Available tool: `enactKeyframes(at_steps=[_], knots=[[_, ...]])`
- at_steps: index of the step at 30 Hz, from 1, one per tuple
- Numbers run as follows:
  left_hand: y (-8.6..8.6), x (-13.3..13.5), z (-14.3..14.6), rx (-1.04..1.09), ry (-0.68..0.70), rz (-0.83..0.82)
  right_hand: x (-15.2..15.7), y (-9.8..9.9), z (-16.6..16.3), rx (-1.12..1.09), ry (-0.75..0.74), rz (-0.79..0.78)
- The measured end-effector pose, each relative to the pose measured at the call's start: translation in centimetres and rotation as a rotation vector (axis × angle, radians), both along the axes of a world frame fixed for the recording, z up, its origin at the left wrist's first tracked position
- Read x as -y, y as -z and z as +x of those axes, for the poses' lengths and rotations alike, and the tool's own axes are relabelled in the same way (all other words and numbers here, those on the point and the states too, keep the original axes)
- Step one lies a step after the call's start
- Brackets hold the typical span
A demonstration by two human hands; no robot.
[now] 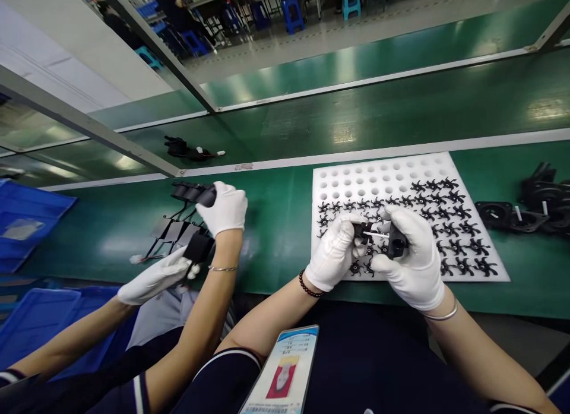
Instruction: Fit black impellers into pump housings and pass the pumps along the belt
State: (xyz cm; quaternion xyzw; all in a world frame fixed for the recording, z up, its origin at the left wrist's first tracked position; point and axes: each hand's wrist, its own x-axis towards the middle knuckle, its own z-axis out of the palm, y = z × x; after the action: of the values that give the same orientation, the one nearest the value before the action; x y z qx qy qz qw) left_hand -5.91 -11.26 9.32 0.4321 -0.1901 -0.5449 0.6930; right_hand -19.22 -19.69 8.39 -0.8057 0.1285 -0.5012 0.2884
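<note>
Both my hands wear white gloves and meet over the near edge of a white foam tray (356,176). My left hand (332,253) pinches a small black fan impeller (361,230) with a thin white shaft. A black square fan frame (395,243) is gripped in my right hand (414,256), close to the impeller. Several black impellers (449,218) sit in the tray's round holes, mostly on its right half.
A co-worker's gloved hands (225,209) on my left hold black fan frames by a row of frames (178,230). More black frames (525,209) lie at the right. Blue bins (27,215) stand far left. A black part with wires (187,148) rests on the belt.
</note>
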Motion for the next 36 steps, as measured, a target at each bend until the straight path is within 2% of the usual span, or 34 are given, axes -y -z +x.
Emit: enactKeyframes(at_steps=[4, 6, 9, 11, 17, 20, 22, 25, 28, 30, 32, 36], knots=[[-0.4, -0.3, 0.3, 0.238, -0.083, -0.021, 0.2, 0.0, -0.2, 0.001, -0.016, 0.006], [-0.6, -0.4, 0.4, 0.327, -0.128, -0.043, 0.2, 0.4, -0.4, 0.01, -0.019, 0.059], [-1.0, -0.4, 0.5, 0.365, -0.123, -0.035, 0.1, 1.0, -0.5, 0.024, -0.013, 0.17], [-1.1, -0.5, 0.5, 0.338, -0.076, -0.005, 0.2, 1.1, -0.5, 0.026, -0.017, 0.186], [-0.7, -0.6, 0.4, 0.229, 0.021, -0.017, 0.7, -0.4, -0.5, 0.016, -0.053, 0.021], [-0.5, -0.6, 0.8, 0.416, -0.029, -0.048, 0.7, -0.7, -0.7, 0.008, -0.057, -0.023], [-0.2, -0.5, 1.1, 0.661, -0.079, -0.114, 0.4, -0.3, -0.6, 0.021, -0.066, 0.1], [0.4, -0.3, 1.1, 1.053, -0.033, -0.291, -0.4, 0.6, -0.2, 0.026, -0.11, 0.435], [1.0, -0.1, 0.8, 1.269, -0.043, -0.313, -1.2, 0.6, 0.6, 0.113, -0.136, 0.768], [1.1, 0.1, 0.7, 1.29, -0.144, -0.283, -1.5, 0.1, 1.1, 0.22, -0.145, 1.014], [1.1, 0.2, 0.6, 1.241, -0.157, -0.309, -1.5, -0.3, 1.6, 0.284, -0.174, 1.238], [0.9, -0.5, 0.0, 0.944, 0.103, -0.342, -0.1, -0.5, 2.4, 0.385, -0.207, 1.507]])
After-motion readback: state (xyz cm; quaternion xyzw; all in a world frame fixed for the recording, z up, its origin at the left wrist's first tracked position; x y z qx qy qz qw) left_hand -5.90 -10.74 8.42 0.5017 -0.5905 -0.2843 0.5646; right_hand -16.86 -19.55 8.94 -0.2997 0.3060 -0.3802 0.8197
